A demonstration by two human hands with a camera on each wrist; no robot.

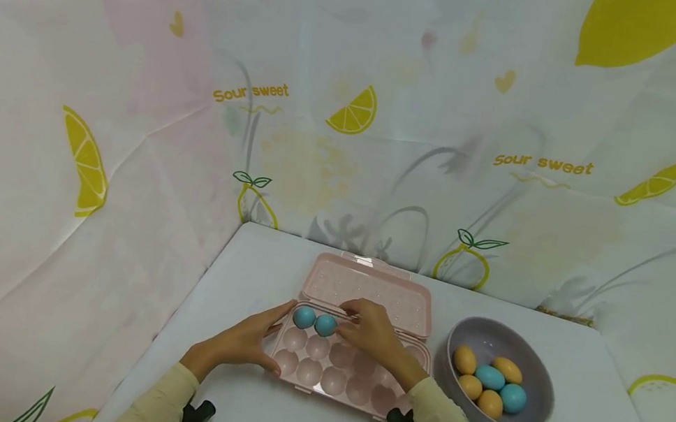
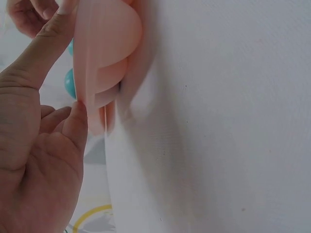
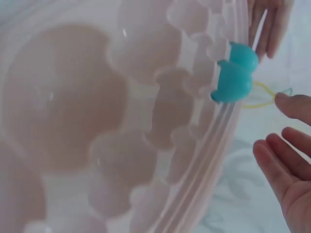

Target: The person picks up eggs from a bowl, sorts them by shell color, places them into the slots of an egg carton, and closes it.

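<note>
A pink egg carton [image 1: 332, 381] lies with its lid [image 1: 369, 291] folded back. Two blue eggs sit side by side in the left cups of the back row, a left egg [image 1: 303, 317] and a right egg [image 1: 325, 325]. My left hand [image 1: 242, 341] holds the carton's left end, its thumb at the near corner and its fingers toward the far one. Over the back row, my right hand [image 1: 369, 331] hovers beside the right egg. In the right wrist view that hand's fingers [image 3: 277, 150] are parted, with nothing between them and a gap to the eggs.
Right of the carton stands a grey-purple bowl [image 1: 533, 397] with several orange and blue eggs in it. Both rest on a white table [image 1: 269, 259]. Behind and to the left hang lemon-printed sheets [image 1: 340, 190].
</note>
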